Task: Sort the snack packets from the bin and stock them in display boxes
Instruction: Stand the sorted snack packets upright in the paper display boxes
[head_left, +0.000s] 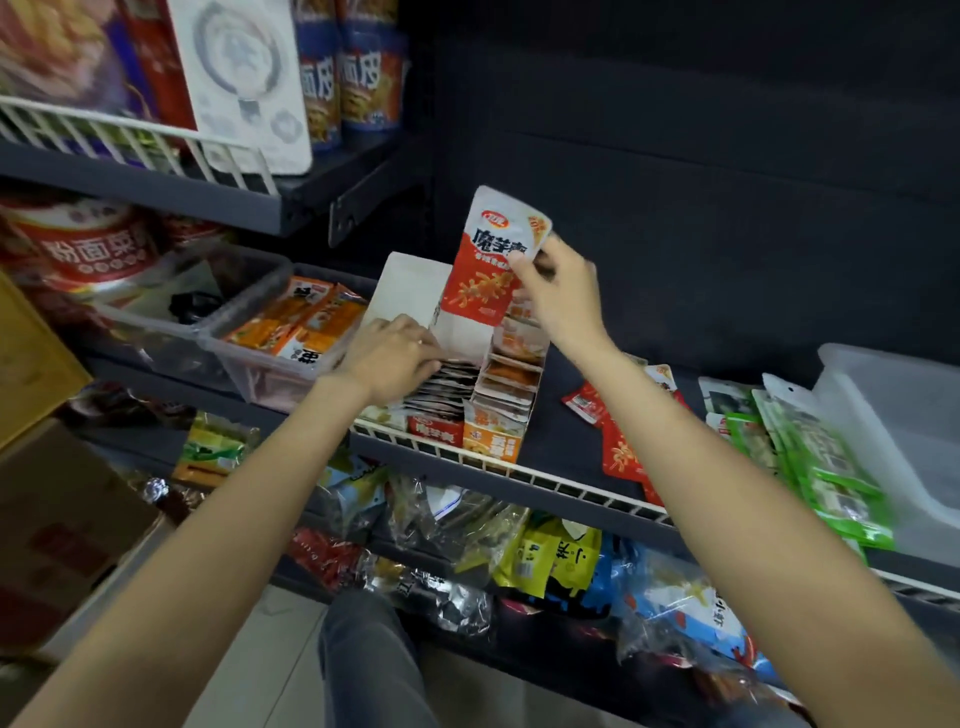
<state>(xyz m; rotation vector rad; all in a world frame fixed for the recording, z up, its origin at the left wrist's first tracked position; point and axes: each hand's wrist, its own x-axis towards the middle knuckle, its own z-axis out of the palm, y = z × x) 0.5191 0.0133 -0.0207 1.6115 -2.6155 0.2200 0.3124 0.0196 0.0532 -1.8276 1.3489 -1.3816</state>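
Packet (493, 260) in red and white, held upright, pinched at its right edge by the right hand (558, 299) just above the display box (457, 379) on the shelf (561, 431). The left hand (392, 358) rests on the row of packets (441, 389) standing in the box's left half, fingers (415, 332) bent over their tops, holding them back. To the right of the right hand, loose red packets (618, 447) and green packets (810, 457) lie on the shelf. Left of the left hand sits a clear bin (270, 364) with orange packets (301, 322).
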